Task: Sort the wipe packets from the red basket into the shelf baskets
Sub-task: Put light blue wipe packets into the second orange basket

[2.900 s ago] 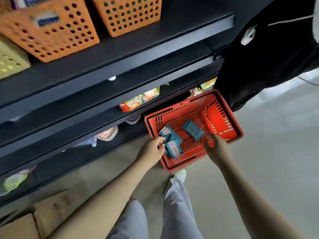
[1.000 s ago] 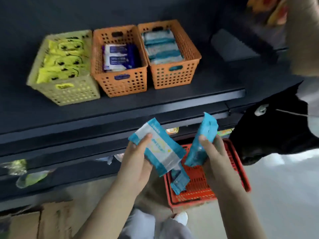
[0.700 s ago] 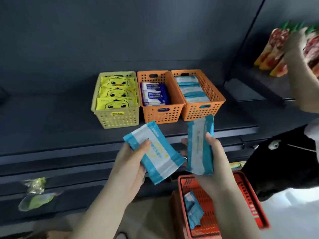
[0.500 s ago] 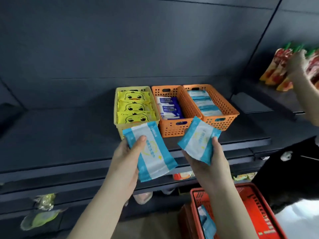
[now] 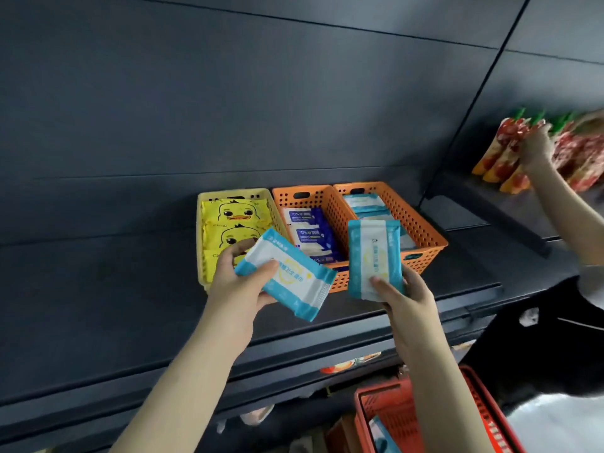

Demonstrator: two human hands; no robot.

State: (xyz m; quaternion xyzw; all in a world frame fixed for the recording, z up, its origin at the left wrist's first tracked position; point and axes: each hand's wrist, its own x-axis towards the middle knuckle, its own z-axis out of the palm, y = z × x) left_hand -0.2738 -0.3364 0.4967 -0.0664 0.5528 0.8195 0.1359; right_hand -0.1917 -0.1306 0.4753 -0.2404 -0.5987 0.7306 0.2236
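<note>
Two blue-and-white wipe packets are held up in front of the shelf baskets, one in each hand. The left packet [image 5: 287, 276] is gripped at its near end by the left hand [image 5: 242, 282], with the thumb laid on its face and the fingers curled round behind. It is tilted, and it is seen across the front of the yellow basket [image 5: 200, 243] and the middle orange basket [image 5: 330, 210]. The right packet [image 5: 372, 256] is held nearly upright by the right hand [image 5: 402, 299], pinched at its lower edge between the thumb in front and the fingers behind. It is seen before the right orange basket [image 5: 418, 223]; whether it touches the basket cannot be told.

Three baskets are set side by side, touching, on the dark shelf [image 5: 130, 305]. Yellow duck packets [image 5: 235, 212] are stacked in the yellow one, dark blue packets [image 5: 310, 230] in the middle one, and pale blue packets [image 5: 364, 202] like the held pair in the right one.

One more blue packet [image 5: 382, 436] is seen in the red basket [image 5: 392, 407] at the lower edge, below the shelf. At the far right, red pouches [image 5: 503, 152] on a neighbouring shelf are touched by another person's hand [image 5: 536, 148].
</note>
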